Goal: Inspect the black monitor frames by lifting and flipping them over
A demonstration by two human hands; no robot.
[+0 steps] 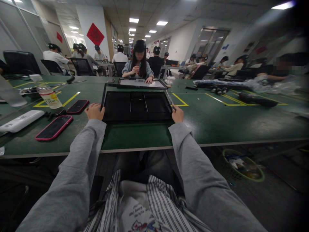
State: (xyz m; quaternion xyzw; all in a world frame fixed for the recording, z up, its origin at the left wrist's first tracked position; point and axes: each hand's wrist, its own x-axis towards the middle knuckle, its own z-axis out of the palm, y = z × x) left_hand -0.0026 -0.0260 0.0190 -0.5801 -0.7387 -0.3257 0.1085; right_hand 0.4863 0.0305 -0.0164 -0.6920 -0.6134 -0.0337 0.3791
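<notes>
The left hand (94,111) is curled shut over the near left corner of a black tray (137,104), knuckles up and fingers bent around the rim. The tray lies flat on the green table (217,122), straight ahead of the person and set back a little from the table's near edge. Its long axis runs left to right, level with that edge, so one long side faces the person and the short sides point away. Two thin ribs cross it from near to far and split it into three bays. The left rim stands up as a dark strip.

The right hand (178,114) is closed at the tray's near right corner, fingers pinched on the rim. A thin dark strip runs away from it along that side; whether it belongs to the tray cannot be told.

Left of the tray lie a white box (21,120), a phone in a red case (54,127), a plastic bottle (48,94) on its side and a second dark phone (77,106), the last one nearest the tray. Just beyond the tray lies a white-framed panel (142,83), with a seated person (138,64) resting a hand on it. To the tray's right and below the table, a round basket (242,165) sits on the floor.
</notes>
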